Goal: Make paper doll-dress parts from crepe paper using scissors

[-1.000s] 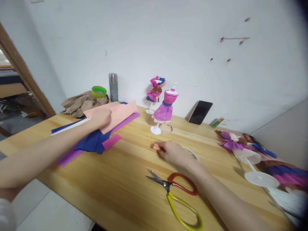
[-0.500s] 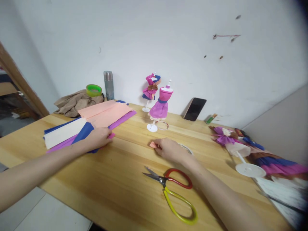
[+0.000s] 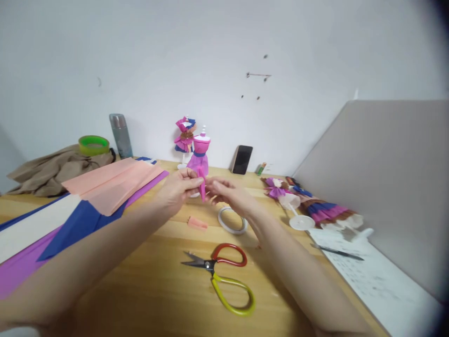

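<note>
My left hand (image 3: 180, 188) pinches a small folded strip of bright pink paper (image 3: 201, 185) in front of the pink-dressed mannequin (image 3: 201, 146). My right hand (image 3: 228, 191) is just right of the strip, fingers curled and at its edge; whether they grip it is unclear. Below the hands a small peach paper piece (image 3: 197, 223) lies on the table, left of a white tape roll (image 3: 233, 220). Nearer me are scissors (image 3: 209, 265) with one red and one yellow handle, blades parted and pointing left.
Peach paper (image 3: 112, 180), blue paper (image 3: 79, 224) and other sheets lie at left. Behind stand a green tape roll (image 3: 94, 145) on brown cloth, a flask (image 3: 121, 135) and a phone (image 3: 242, 159). Dressed mannequins (image 3: 326, 210) lie at right, near a pen (image 3: 340, 253) on paper.
My left hand has brought the pink paper from the sheets to the middle. My right hand has let go of the peach piece and moved beside the left. The view has turned right.
</note>
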Demonstrator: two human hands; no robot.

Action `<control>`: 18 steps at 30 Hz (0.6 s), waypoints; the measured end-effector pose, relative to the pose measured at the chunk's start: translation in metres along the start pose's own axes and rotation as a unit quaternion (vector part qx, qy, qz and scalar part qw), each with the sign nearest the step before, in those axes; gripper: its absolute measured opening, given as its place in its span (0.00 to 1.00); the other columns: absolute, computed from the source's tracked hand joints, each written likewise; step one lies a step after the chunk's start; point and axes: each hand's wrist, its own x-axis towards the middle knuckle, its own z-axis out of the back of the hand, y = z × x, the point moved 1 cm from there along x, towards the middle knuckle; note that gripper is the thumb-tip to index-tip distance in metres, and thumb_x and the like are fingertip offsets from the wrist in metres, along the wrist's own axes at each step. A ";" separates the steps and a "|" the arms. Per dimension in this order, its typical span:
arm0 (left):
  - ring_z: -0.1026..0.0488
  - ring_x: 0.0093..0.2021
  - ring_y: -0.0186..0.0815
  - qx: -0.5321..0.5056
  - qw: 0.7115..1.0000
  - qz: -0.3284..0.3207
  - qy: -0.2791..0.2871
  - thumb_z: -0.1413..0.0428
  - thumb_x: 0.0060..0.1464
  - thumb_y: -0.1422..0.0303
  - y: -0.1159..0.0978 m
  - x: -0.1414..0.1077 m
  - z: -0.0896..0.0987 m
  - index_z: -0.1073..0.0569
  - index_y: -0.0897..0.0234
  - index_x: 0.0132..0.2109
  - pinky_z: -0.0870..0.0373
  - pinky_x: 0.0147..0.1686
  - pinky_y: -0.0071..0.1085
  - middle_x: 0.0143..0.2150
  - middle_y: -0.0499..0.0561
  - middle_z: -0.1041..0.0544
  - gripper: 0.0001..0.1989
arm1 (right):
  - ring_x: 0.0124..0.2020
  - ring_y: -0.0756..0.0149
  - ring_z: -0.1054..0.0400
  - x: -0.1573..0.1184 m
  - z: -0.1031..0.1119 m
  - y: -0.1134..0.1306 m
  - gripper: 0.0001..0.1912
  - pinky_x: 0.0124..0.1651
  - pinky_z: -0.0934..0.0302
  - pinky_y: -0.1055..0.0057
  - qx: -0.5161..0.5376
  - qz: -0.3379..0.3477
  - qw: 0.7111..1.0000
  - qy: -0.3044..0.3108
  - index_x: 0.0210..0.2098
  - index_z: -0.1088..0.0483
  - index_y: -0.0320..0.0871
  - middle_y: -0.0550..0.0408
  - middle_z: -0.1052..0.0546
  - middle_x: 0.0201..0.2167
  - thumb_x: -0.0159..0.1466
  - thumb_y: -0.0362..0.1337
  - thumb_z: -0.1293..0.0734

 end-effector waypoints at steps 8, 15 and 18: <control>0.33 0.26 0.25 -0.064 0.994 -0.029 -0.086 0.37 0.44 0.72 0.027 0.018 -0.031 0.33 0.66 0.28 0.36 0.29 0.23 0.25 0.44 0.30 0.10 | 0.21 0.73 0.37 0.005 0.018 0.004 0.17 0.30 0.40 0.72 0.023 0.034 0.992 -0.120 0.28 0.29 0.40 0.61 0.29 0.18 0.45 0.43 0.24; 0.31 0.27 0.27 -0.020 0.999 0.030 -0.022 0.37 0.46 0.65 0.025 0.032 -0.008 0.31 0.66 0.31 0.36 0.27 0.23 0.28 0.46 0.29 0.11 | 0.21 0.74 0.39 0.006 0.026 0.002 0.11 0.29 0.43 0.72 -0.061 0.009 0.996 -0.064 0.25 0.31 0.40 0.61 0.31 0.18 0.50 0.42 0.30; 0.32 0.25 0.27 0.059 0.998 0.001 -0.029 0.37 0.46 0.63 0.001 0.042 0.006 0.31 0.67 0.30 0.36 0.26 0.24 0.26 0.47 0.30 0.13 | 0.21 0.74 0.42 0.004 0.022 -0.001 0.10 0.27 0.48 0.73 -0.132 -0.001 0.991 -0.004 0.23 0.34 0.40 0.61 0.34 0.18 0.53 0.41 0.32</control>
